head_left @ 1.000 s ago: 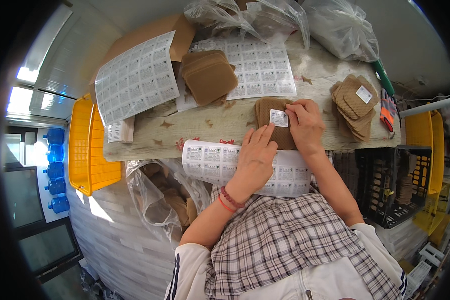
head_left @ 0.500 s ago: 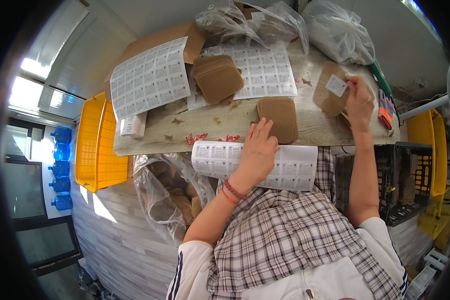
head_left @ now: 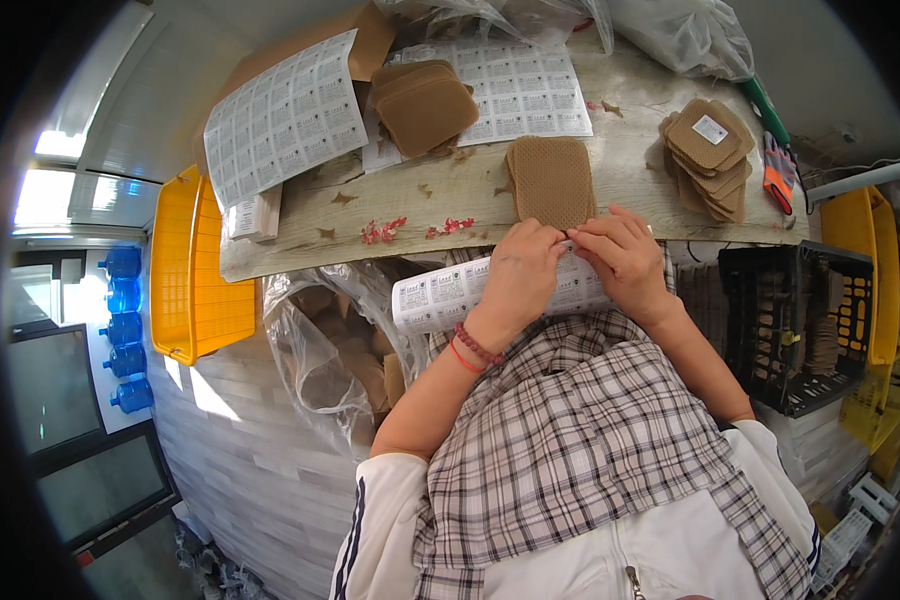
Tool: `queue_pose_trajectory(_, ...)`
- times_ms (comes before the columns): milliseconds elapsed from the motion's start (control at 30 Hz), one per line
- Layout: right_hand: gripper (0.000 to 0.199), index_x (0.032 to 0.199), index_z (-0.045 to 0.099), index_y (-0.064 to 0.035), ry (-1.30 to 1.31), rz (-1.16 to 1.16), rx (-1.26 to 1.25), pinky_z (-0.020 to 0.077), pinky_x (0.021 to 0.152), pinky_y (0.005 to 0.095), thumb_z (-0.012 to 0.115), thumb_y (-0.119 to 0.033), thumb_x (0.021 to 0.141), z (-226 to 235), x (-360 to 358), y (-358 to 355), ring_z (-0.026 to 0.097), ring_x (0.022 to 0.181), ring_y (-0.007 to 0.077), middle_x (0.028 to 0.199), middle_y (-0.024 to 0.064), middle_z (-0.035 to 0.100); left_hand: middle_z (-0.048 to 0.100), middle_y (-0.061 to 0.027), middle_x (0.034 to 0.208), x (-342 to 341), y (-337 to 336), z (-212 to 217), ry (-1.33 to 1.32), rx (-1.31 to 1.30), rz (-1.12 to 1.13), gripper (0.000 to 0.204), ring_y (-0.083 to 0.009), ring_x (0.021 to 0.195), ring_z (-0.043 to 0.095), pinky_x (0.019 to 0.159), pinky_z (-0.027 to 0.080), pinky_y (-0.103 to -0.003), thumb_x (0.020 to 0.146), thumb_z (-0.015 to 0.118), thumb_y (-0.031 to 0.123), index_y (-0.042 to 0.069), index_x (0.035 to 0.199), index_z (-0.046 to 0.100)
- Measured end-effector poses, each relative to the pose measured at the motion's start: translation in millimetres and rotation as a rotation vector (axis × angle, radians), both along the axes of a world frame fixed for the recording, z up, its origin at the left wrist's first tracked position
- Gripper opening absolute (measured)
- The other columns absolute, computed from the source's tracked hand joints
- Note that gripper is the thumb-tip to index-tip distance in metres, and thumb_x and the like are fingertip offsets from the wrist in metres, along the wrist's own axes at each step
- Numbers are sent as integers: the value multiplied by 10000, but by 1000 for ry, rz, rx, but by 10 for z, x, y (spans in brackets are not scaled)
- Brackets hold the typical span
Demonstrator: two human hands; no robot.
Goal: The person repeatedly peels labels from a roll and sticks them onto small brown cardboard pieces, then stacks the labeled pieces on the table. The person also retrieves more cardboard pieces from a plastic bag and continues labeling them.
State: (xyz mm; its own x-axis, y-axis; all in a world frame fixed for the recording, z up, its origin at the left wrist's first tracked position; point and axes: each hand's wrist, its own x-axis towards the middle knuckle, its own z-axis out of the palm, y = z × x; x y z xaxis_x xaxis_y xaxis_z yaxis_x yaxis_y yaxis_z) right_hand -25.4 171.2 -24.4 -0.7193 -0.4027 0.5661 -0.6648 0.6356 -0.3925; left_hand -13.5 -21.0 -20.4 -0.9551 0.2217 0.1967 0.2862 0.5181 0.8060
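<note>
A white sheet of printed labels (head_left: 432, 297) lies across my lap, curling at its left end. My left hand (head_left: 518, 272) pinches its upper part, and my right hand (head_left: 625, 262) pinches the same spot from the other side, the fingertips of both nearly meeting. Whether a single label is between them is too small to tell. Just beyond my fingers a stack of brown perforated pads (head_left: 552, 180) rests at the table's near edge. To the right sits a fanned pile of similar pads (head_left: 710, 165), its top one bearing a white label (head_left: 709, 130).
More brown pads (head_left: 425, 108) lie on the table beside label sheets (head_left: 530, 90) and a cardboard box (head_left: 370, 40). Plastic bags (head_left: 685, 35) and an orange-grey glove (head_left: 778, 175) are at the back right. Yellow baskets (head_left: 202, 280) and a black crate (head_left: 795, 330) flank the table.
My right hand has left a labelled pad on the right pile and come to the lap sheet. My left hand has moved from the middle pad stack down to that sheet.
</note>
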Motion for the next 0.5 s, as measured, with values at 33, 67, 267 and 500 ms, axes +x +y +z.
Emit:
queue_pose_trajectory(33, 253, 1045, 764, -104, 48, 7, 22, 533, 996, 455, 774, -84, 793, -25, 19, -1, 692, 963, 232, 1052, 39, 718, 615, -160, 894, 8, -5, -14, -28, 13, 1, 100, -364, 911, 604, 816, 491, -459, 922, 639, 85, -7, 930, 680)
queue_pose_trajectory(67, 262, 1046, 765, -105, 96, 14, 43, 541, 984, 448, 771, -79, 786, -45, 44, 5, 693, 967, 234, 1060, 39, 719, 618, -164, 895, 16, -10, -26, -55, 27, 1, 105, -367, 909, 608, 817, 493, -461, 927, 636, 87, -8, 933, 681)
queue_pose_trajectory(267, 254, 1021, 772, -98, 184, 29, 88, 577, 902, 410, 752, -66, 770, -75, 101, 17, 701, 976, 259, 1115, 45, 723, 646, -175, 925, 8, -36, -52, -132, 36, -4, 129, -372, 935, 627, 837, 499, -465, 941, 615, 94, -16, 940, 683)
queue_pose_trajectory(500, 205, 949, 749, -61, 63, 43, -115, 583, 847, 401, 799, 2, 761, -200, 105, -41, 704, 953, 284, 1109, 104, 720, 667, -177, 973, 53, -158, 28, -23, -67, -42, 158, -375, 956, 626, 846, 499, -467, 924, 634, 97, -9, 1027, 687)
